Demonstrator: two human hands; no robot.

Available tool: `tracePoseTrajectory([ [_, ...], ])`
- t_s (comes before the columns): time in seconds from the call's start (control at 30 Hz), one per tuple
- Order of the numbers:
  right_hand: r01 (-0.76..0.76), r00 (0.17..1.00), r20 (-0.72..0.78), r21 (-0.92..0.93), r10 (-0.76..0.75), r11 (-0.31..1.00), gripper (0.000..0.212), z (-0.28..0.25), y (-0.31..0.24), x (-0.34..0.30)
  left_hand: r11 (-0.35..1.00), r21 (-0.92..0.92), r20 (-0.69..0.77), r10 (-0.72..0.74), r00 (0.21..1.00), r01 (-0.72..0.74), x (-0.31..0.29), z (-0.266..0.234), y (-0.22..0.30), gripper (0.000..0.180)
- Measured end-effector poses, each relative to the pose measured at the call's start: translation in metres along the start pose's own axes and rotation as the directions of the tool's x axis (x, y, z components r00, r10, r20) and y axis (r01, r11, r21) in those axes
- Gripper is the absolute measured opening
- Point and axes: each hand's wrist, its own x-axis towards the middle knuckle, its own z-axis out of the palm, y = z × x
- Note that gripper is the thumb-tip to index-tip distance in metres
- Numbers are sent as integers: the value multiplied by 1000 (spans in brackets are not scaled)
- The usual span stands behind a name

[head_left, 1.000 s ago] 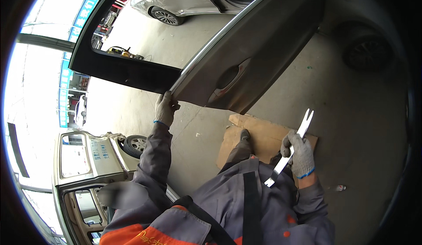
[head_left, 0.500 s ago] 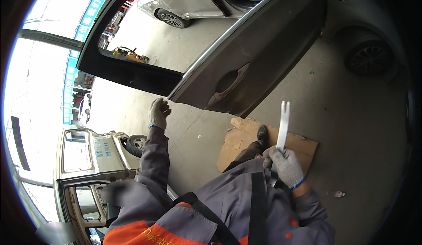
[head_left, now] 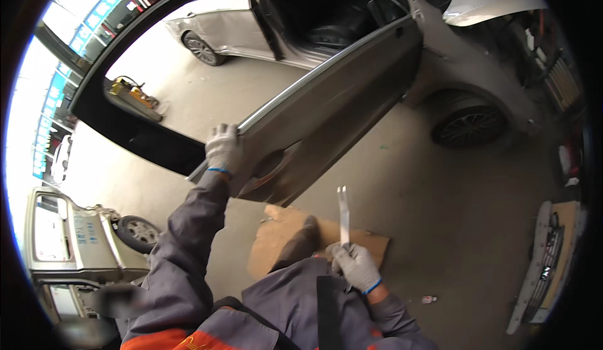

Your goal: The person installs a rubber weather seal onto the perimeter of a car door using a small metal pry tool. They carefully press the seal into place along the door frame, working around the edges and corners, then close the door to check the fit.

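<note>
A dark grey car door (head_left: 339,102) with a bright trim strip along its window sill hangs open in front of me. My left hand (head_left: 223,149), in a pale knitted glove with a blue cuff, is closed over the sill by the end of that trim, above the recessed door handle (head_left: 270,164). Low in front of my body, my gloved right hand (head_left: 357,267) grips a flat silver pry bar (head_left: 343,218). Its forked tip points up and away, apart from the door. My right fingers hide the bar's lower part.
Flattened cardboard (head_left: 260,249) lies under my foot. The car's front wheel (head_left: 468,127) is right of the door. A detached bumper part (head_left: 540,268) lies far right, a small bottle (head_left: 429,300) nearer. A beige van (head_left: 69,230) stands left, a silver car (head_left: 229,20) beyond the door window.
My left hand has come onto the door's sill and closed on it. The view has swung right, bringing the wheel and bumper part further in. The pry bar stays in my right hand.
</note>
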Motion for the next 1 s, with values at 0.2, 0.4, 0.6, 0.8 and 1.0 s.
tracePoseTrajectory([
  [0.2,-40,999,-35,-45,38,998,33,-20,-10,23,999,-37,-174,-25,984,19,10,26,10,33],
  [0.4,12,1000,-12,-495,-21,869,36,-47,-83,97,978,-190,-6,-87,996,85,66,26,47,23],
  [0.6,183,973,58,-782,-223,595,27,-76,-156,184,939,-325,-57,98,994,-111,141,51,106,30],
  [0.8,162,923,18,-924,-384,347,22,-121,-231,267,945,-317,106,122,987,-83,219,96,180,44],
  [1.0,310,828,192,-940,-528,144,12,-180,-310,349,926,-373,150,120,981,-56,275,106,234,52],
])
